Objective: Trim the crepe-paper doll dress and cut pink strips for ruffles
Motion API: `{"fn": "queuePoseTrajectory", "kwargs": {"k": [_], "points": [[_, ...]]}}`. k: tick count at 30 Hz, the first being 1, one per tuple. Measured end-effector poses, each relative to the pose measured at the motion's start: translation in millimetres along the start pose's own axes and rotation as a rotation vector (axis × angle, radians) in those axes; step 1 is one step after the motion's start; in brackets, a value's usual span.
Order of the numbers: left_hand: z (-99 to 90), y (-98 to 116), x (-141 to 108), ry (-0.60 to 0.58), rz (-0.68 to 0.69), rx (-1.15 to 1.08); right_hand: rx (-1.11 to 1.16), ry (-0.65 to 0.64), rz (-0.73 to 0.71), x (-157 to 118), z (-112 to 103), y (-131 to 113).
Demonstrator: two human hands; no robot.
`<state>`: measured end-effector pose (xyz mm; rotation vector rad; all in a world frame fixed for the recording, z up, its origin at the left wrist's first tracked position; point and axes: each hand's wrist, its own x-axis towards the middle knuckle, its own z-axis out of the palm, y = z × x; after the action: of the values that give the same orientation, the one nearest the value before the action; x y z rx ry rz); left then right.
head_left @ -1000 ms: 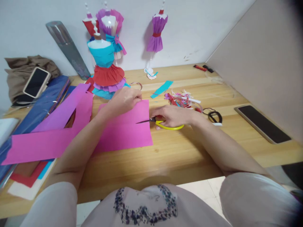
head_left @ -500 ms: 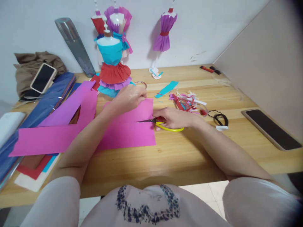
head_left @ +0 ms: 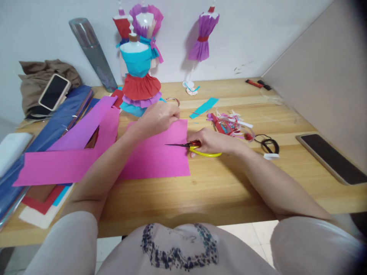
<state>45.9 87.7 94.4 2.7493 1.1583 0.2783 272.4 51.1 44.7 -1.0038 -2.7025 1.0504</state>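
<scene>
A sheet of pink crepe paper (head_left: 160, 164) lies on the wooden table in front of me. My right hand (head_left: 210, 141) grips scissors (head_left: 205, 154) with a yellow lower handle and some red near the pivot. Their dark blades point left over the paper's middle and look nearly closed. At the sheet's far edge my left hand (head_left: 160, 116) is closed in a pinch on the paper; the fingertips are partly hidden. Just behind that hand stands a small dress form (head_left: 137, 57) in turquoise, red and purple paper.
Pink paper strips (head_left: 57, 166) and blue packets (head_left: 64, 114) cover the left side, near a bottle (head_left: 93, 53). Paper scraps (head_left: 228, 124), a turquoise strip (head_left: 204, 108), a black cord loop (head_left: 269, 146) and a phone (head_left: 334, 157) lie to the right. A purple-dressed form (head_left: 203, 36) stands behind.
The view has shifted slightly, so things sit a little farther right. My right hand has turned a little, and more red shows on the scissors. My left hand keeps its place.
</scene>
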Motion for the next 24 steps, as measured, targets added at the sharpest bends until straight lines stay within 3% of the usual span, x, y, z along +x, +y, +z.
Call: {"fn": "queuePoseTrajectory", "kwargs": {"k": [10, 18, 24], "points": [[-3.0, 3.7, -2.7, -0.044, -0.041, 0.033, -0.169, 0.046, -0.004, -2.9, 1.7, -2.3], [-18.8, 8.0, -13.3, 0.042, -0.026, 0.001, -0.089, -0.02, -0.022, -0.9, -2.1, -4.1], [-21.1, 2.0, -16.5, 0.074, -0.028, 0.007, -0.071, 0.01, -0.061, -0.4, -5.2, -9.5]]}}
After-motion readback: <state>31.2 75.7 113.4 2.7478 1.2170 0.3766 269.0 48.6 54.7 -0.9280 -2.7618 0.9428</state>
